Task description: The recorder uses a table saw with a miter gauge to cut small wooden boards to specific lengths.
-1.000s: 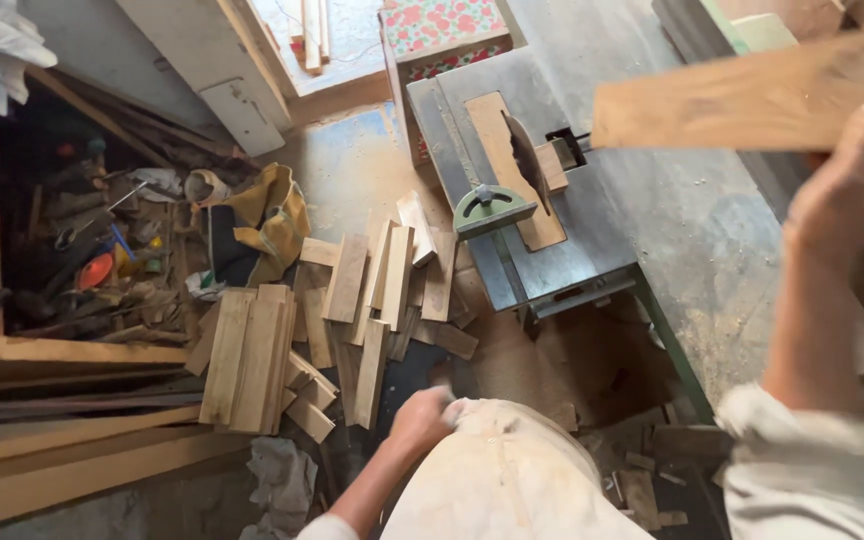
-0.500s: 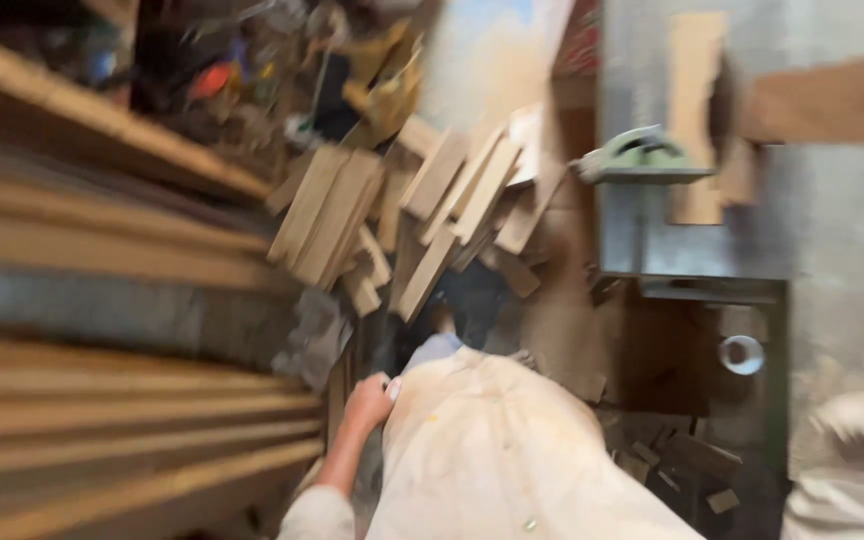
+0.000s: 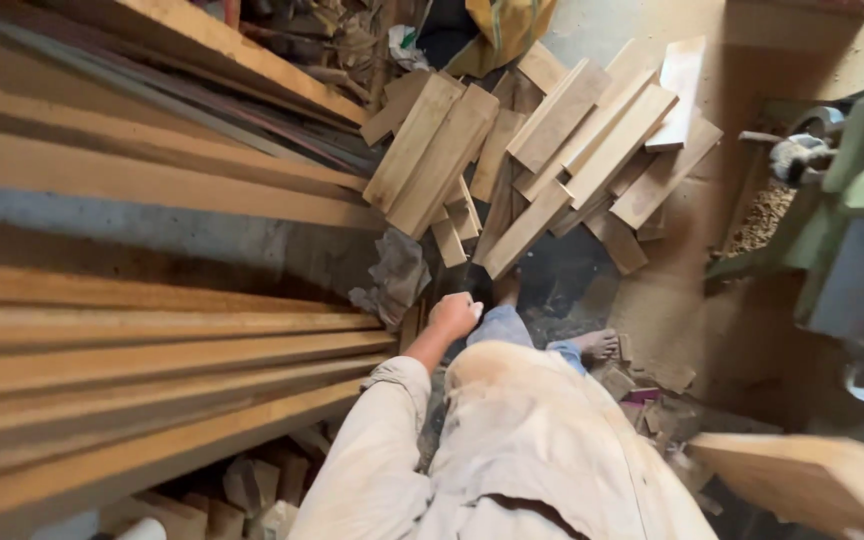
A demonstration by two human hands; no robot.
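A wooden board [image 3: 802,480] juts in at the lower right, its holder out of frame, so the right grip cannot be told. The left hand [image 3: 454,316] hangs in a loose fist, holding nothing, beside a grey rag [image 3: 395,280]. Cut wood blocks [image 3: 542,150] lie heaped on the dusty floor [image 3: 672,290]. Long planks [image 3: 152,340] are stacked at left; a green machine [image 3: 852,230] stands at right.
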